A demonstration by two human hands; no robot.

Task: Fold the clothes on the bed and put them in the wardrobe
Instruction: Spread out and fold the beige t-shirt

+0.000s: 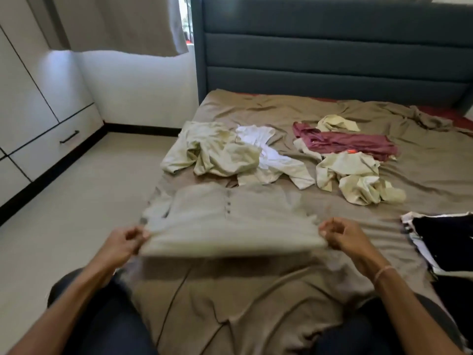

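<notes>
While arms reach forward, both hands (122, 242) pinch a shirt (225, 224).

The grey shirt (230, 221) is motion-blurred; dark clothes (445, 239) run off frame.

1. The grey buttoned shirt (230, 221) lay spread, buttons up, on the near part of the bed (422, 175). It was blurred. The left hand (122, 242) and right hand (343, 237) pinched its raised near edge.
2. Crumpled pale yellow garments (217, 152) lay beyond it, touching a white garment (258, 139).
3. A maroon garment (345, 143) lay further right, touching a pale yellow heap (355, 178).
4. A dark-and-white stack (440, 237) lay at the bed's right edge.
5. The white wardrobe (30, 103) stood left, doors closed.
</notes>
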